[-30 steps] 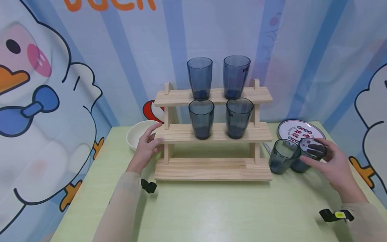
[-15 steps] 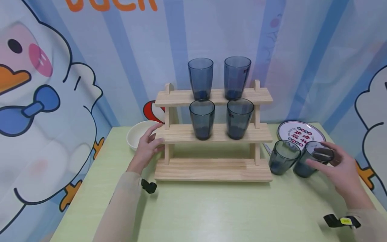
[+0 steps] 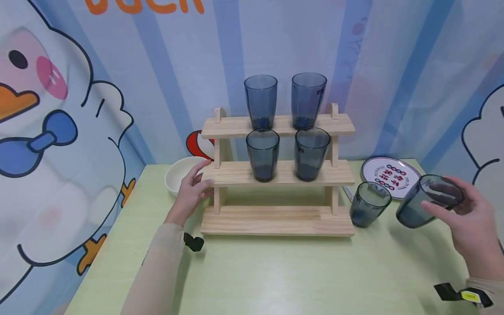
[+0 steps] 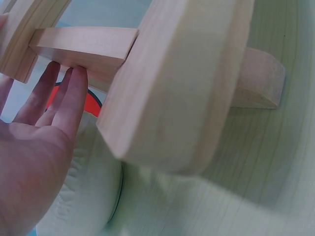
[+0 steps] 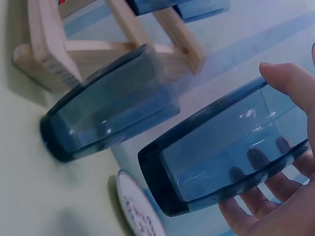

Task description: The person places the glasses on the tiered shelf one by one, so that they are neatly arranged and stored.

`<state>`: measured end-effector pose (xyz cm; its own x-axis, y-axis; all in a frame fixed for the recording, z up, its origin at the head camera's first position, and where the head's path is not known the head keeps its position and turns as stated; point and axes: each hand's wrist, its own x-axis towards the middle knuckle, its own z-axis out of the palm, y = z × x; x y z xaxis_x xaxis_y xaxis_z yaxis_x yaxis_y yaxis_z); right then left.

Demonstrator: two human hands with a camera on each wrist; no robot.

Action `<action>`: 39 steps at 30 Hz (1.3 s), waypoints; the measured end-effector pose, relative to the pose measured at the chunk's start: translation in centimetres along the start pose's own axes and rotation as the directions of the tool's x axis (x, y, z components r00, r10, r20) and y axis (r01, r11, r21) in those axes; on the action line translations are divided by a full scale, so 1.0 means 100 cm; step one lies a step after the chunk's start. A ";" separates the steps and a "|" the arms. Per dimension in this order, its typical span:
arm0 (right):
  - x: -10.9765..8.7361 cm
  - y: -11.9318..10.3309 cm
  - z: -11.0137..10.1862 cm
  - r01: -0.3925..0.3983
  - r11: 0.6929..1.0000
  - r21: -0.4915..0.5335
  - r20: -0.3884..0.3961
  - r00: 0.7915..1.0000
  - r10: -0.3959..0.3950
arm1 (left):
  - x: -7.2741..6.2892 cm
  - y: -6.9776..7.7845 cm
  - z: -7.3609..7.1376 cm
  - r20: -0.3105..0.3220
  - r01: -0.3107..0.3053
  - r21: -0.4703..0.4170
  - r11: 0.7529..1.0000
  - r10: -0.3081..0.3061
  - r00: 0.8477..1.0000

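My left hand holds the left end of the middle tier of a three-tier wooden display rack. In the left wrist view, several fingers reach up to the rack's upright. At the right, my right hand grips a blue-grey glass tumbler near its rim, thumb on one side and fingers on the other. This tumbler is tilted above the table. Another tumbler stands upright beside the rack's right end. Two tumblers stand on the top tier and two on the middle tier.
Behind the right-hand tumblers lies a round white plate with red characters and a dark rim. A white bowl sits behind my left hand. A cartoon duck backdrop rises behind the pale green table.
My right hand has lifted its tumbler off the table and carried it right, away from the neighbouring tumbler, tilting it more. My left hand stays at the rack.
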<state>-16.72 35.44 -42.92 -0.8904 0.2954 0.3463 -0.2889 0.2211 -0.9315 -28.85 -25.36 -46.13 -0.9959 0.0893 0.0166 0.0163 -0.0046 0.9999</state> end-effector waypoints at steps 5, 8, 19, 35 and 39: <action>-0.002 -0.017 0.003 0.087 0.976 0.201 0.002 0.996 -0.090 | 0.000 0.001 0.000 -0.001 0.000 -0.002 1.000 0.000 1.000; -0.004 -0.028 0.006 0.125 0.963 0.239 -0.001 0.992 -0.128 | -0.001 0.002 0.000 -0.004 0.002 0.001 1.000 -0.002 1.000; -0.016 -0.065 0.029 0.183 0.938 0.293 0.139 0.963 -0.231 | -0.001 0.002 0.000 -0.003 0.006 0.007 1.000 -0.006 1.000; -0.023 -0.080 0.082 0.067 0.965 0.255 0.383 0.909 -0.164 | 0.000 0.000 0.000 -0.002 0.000 0.001 1.000 0.000 1.000; -0.024 -0.079 0.097 0.047 0.970 0.240 0.416 0.897 -0.147 | 0.000 0.000 0.000 -0.003 0.000 0.006 1.000 0.000 1.000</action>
<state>-15.76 23.93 -37.43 -0.9031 -0.1543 0.4009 -0.4064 0.0051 -0.9137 -28.85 -25.36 -46.12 -0.9961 0.0864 0.0170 0.0172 0.0015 0.9999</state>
